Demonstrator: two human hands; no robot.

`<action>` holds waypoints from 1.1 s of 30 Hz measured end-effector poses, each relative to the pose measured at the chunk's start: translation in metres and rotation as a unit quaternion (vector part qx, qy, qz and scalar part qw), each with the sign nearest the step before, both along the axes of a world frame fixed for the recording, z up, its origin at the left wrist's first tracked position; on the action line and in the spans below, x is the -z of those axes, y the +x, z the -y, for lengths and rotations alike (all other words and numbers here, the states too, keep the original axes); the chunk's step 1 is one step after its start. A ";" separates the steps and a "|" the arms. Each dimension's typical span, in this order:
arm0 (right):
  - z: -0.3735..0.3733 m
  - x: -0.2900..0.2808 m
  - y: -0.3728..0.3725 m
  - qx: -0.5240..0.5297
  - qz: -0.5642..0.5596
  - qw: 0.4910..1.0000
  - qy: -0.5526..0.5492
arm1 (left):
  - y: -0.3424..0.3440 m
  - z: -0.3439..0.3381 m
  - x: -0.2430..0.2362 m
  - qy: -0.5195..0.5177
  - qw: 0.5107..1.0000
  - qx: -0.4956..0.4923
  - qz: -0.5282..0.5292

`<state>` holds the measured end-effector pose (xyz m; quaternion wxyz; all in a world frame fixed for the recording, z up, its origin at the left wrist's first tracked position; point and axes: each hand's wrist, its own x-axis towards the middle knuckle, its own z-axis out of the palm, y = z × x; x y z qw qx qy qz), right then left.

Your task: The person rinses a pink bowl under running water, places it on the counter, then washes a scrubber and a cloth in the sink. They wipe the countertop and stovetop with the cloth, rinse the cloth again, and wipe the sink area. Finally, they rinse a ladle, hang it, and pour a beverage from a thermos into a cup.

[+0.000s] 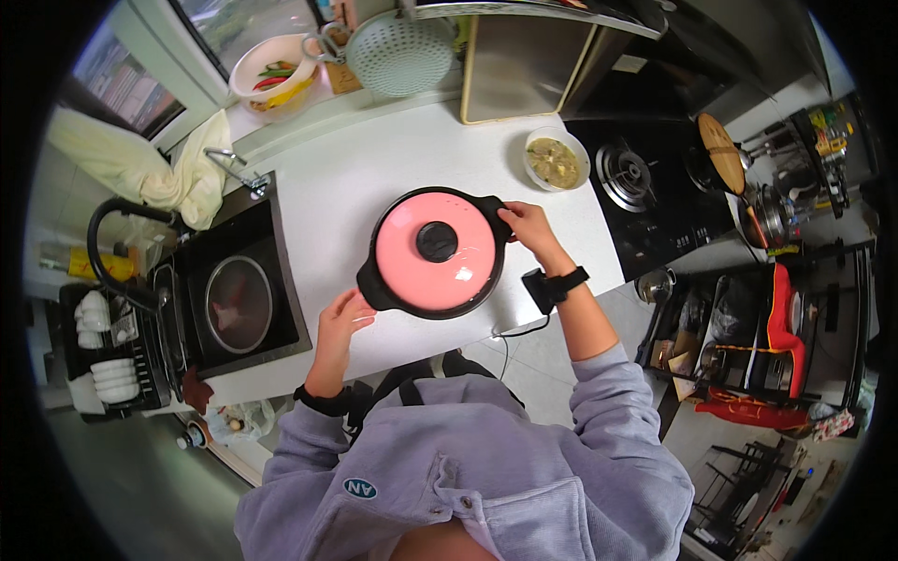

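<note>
A black casserole pot (pixel 366 281) stands on the white counter with a pink lid (pixel 412 276) on it. The lid has a round black knob (pixel 437 241) in its middle. My right hand (pixel 531 229) is closed on the pot's right handle, thumb on top. At the left handle, my left hand (pixel 343 318) has its fingers stretched out and slightly apart. Its fingertips are right beside that handle; whether they touch it I cannot tell. What is inside the pot is hidden by the lid.
A bowl of soup (pixel 557 161) sits behind on the right, beside the black gas hob (pixel 655 210). On the left is a dark sink (pixel 295 323) with a round metal basin (pixel 267 309). A colander (pixel 400 54) and a bowl of peppers (pixel 245 75) are at the window.
</note>
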<state>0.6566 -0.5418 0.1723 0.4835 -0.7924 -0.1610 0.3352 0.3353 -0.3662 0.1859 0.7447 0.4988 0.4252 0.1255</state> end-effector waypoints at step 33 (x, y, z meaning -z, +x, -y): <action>0.346 -0.141 0.377 0.207 -0.025 0.971 0.114 | 0.506 0.223 -0.076 -0.088 0.970 0.191 0.119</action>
